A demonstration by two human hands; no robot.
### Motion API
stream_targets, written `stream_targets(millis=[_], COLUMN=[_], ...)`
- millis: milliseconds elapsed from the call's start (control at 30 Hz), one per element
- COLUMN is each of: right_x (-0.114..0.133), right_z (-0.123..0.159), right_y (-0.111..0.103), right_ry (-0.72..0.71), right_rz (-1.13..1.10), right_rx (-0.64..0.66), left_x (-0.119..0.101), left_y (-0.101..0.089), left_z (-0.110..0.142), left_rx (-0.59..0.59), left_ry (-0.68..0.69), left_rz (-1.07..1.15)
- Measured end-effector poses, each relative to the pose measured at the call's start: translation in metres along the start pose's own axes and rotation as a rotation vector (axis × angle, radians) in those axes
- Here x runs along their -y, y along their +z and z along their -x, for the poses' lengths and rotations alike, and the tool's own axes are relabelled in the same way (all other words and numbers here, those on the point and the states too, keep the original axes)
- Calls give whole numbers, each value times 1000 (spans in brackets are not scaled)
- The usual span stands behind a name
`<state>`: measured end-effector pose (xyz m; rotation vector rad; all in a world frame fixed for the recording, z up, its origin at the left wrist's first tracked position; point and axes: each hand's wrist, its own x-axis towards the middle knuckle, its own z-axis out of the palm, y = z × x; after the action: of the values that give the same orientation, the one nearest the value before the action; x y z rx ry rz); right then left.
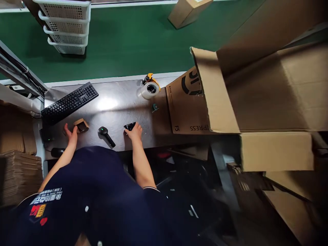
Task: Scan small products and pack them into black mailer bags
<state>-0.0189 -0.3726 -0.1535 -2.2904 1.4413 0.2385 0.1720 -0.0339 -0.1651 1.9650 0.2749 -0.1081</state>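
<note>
My left hand (pixel 71 134) has its thumb and fingers spread, with one digit beside a small open cardboard box (pixel 81 125); whether they touch I cannot tell. The inside of that box looks dark. Farther right, my right hand (pixel 136 132) grips a small black packet (pixel 130 126) with light print on it, low over the metal table (pixel 112 102). A black barcode scanner (pixel 106 136) with a green light lies between the two hands.
A black keyboard (pixel 70 102) lies at the back left, a dark mouse (pixel 57 152) at the front edge. Behind my right hand is a tape dispenser (pixel 150 89). A large open carton (pixel 184 109) fills the right. White baskets (pixel 68 30) stand stacked beyond.
</note>
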Motion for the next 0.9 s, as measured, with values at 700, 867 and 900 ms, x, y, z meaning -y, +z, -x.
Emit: stream_targets(millis=[700,867,900], right_x=[40,106,117], right_z=[22,66,73], right_y=[-15,-35,-38], right_ry=[-243,-741,-821], right_rz=[-273,-408,-401], right_rx=[31,133,157], left_x=[-78,-110,-115], left_y=[-5,22,23], left_z=[52,59,59], left_rx=[954,1037,1043], left_ry=[-130,-566,-616], left_rz=[253,622,715])
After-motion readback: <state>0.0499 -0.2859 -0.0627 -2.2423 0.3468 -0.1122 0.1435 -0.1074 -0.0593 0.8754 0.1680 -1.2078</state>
